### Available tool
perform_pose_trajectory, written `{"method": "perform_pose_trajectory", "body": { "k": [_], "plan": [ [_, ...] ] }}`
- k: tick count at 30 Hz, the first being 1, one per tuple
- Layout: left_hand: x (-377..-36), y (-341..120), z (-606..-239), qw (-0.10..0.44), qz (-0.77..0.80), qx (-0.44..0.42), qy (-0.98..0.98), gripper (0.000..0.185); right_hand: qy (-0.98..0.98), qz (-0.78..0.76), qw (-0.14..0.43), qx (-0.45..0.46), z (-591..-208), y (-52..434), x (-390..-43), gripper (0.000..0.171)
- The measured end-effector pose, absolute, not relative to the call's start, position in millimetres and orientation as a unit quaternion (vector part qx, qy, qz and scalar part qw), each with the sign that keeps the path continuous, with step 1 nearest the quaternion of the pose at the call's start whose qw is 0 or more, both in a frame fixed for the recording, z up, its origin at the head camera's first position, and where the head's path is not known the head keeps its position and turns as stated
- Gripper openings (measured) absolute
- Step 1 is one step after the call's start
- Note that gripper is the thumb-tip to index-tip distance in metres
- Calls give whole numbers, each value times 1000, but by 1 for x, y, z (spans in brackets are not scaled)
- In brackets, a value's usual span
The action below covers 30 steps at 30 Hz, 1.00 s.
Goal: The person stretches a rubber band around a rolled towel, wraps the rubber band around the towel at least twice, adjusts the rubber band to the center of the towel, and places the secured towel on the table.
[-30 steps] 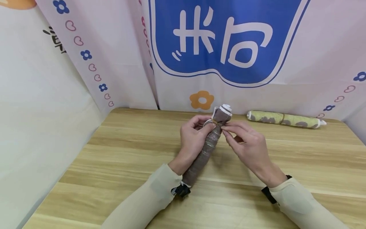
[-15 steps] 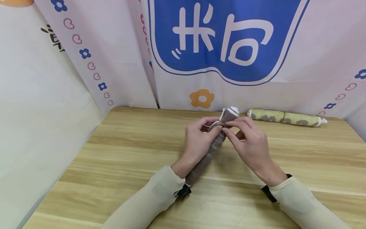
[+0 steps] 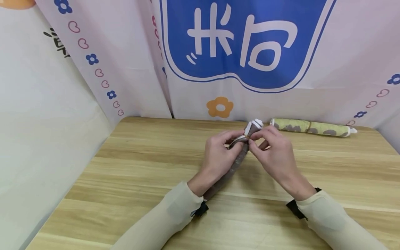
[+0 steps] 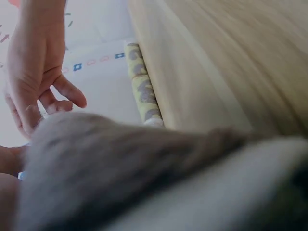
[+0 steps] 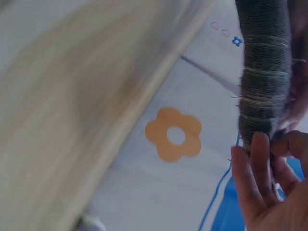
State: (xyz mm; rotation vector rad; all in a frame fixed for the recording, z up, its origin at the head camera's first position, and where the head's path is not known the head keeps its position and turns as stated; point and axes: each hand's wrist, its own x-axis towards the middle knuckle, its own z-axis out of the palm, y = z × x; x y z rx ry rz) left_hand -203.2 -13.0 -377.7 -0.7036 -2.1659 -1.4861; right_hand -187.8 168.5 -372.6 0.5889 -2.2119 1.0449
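A brown rolled towel (image 3: 238,162) slants away from the person in the head view, its white-edged far end pointing up and right. A thin tan rubber band (image 3: 247,136) squeezes it just below that end. Curled around the roll from the left, the left hand (image 3: 218,158) has its thumb close under the band. The right hand (image 3: 276,158) pinches at the band from the right with thumb and forefinger. Close up in the right wrist view, the towel (image 5: 264,72) shows fine ridges, with the right fingertips at its end. The blurred towel (image 4: 110,168) fills the lower left wrist view.
A yellow-green rolled towel (image 3: 325,128) with grey patches lies along the back right edge of the wooden table (image 3: 131,173), a band around its middle. Behind the table hangs a printed white curtain (image 3: 193,97). Black straps (image 3: 295,209) circle the wrists.
Both hands and the brown towel's far end have shifted slightly to the right. The towel leans further over, and the left hand covers more of it. The yellow-green towel stays put.
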Motion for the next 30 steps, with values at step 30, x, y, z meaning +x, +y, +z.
{"method": "perform_pose_trajectory", "body": {
  "k": [30],
  "plan": [
    [-208,-10,-382,47,-666,-159,-727,22,-807,541,146,185,-373,173,-194,9]
  ]
}}
